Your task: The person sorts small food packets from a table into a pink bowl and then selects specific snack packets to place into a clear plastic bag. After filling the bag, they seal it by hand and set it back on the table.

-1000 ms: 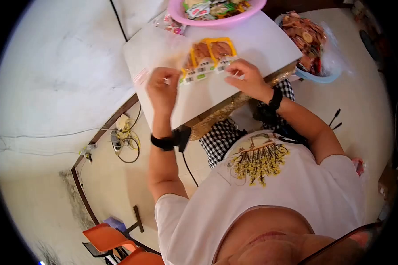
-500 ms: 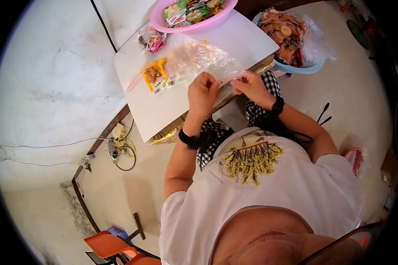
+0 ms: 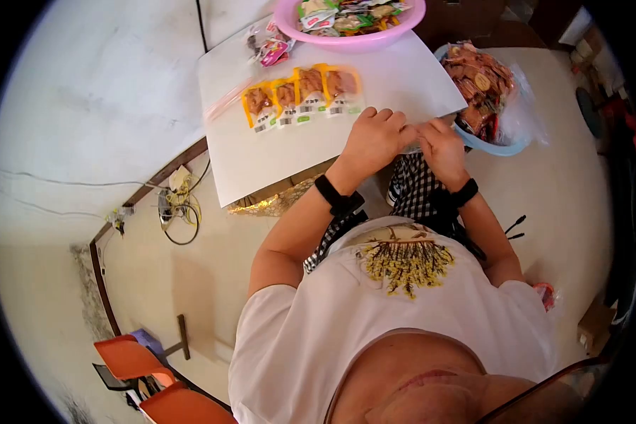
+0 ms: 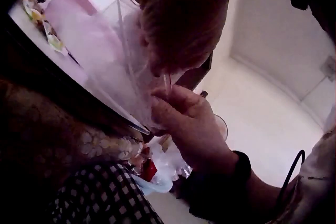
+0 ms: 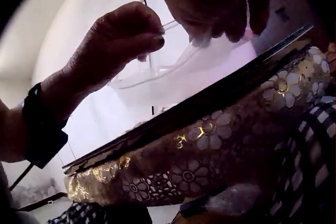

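Close together at the table's front right edge, my left hand (image 3: 378,141) and right hand (image 3: 442,148) pinch a clear plastic bag (image 5: 152,79). Its film spreads out beneath the fingers in both wrist views, and in the head view the hands mostly hide it. Finger and thumb of the left hand (image 5: 113,43) meet at the bag's edge, while the right hand (image 4: 189,119) grips just beside it. Left of the hands, several yellow-edged snack packets (image 3: 311,85) with brown food inside lie in a slightly overlapping row on the white tabletop (image 3: 275,159).
A pink basin (image 3: 350,44) full of small packets stands at the table's back. Beside it lies a bag of pink packets (image 3: 272,51). Clear bags with red edges (image 3: 226,104) rest at the left. On the floor to the right is a blue basin (image 3: 498,147) heaped with brown packets.
The hands have shifted right along the table edge and come closer together. The clear bag, spread over the packets half a second ago, is drawn away from them, and the whole row shows.
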The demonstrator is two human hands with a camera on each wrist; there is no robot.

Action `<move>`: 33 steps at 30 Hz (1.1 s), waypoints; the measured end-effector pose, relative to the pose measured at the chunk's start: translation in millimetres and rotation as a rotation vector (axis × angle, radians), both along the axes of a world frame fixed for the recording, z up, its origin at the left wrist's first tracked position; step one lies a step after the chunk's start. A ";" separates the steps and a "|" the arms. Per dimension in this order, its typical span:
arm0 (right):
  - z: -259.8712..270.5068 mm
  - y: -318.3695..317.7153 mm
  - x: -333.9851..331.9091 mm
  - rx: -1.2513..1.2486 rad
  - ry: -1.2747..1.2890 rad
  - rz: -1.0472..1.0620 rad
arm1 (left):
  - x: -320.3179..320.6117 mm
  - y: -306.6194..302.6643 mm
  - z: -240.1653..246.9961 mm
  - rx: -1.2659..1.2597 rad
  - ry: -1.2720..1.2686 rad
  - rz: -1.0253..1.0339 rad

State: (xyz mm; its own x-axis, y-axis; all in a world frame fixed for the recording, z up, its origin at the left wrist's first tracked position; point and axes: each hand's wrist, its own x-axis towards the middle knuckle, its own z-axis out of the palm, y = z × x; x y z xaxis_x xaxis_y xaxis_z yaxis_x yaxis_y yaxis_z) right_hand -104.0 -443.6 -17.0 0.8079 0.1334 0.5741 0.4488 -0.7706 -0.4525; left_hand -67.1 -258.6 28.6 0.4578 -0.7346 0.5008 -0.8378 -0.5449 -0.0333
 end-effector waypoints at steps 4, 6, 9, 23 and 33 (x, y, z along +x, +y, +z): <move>-12.2 -4.2 5.9 0.073 0.059 0.005 | 16.3 34.0 -4.6 -0.232 0.147 0.170; -13.7 -1.0 7.6 0.073 0.055 0.002 | 34.6 76.6 -6.1 -0.292 0.175 0.429; -19.3 3.5 10.0 0.068 0.081 0.030 | 64.1 150.1 -16.9 -0.216 0.187 0.967; -12.7 27.0 8.9 -0.025 -0.013 0.098 | 100.8 247.2 -91.7 -0.855 0.578 1.017; 0.0 31.5 1.0 0.087 0.032 0.025 | -35.9 174.7 13.8 -1.160 1.167 0.467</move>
State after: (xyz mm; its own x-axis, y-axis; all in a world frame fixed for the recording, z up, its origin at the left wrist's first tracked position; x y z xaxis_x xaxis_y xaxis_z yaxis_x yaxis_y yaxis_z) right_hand -103.0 -412.1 -16.9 0.8228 0.1046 0.5586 0.4520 -0.7164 -0.5315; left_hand -103.0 -84.0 42.4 0.9947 0.0381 -0.0959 0.0970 -0.0273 0.9949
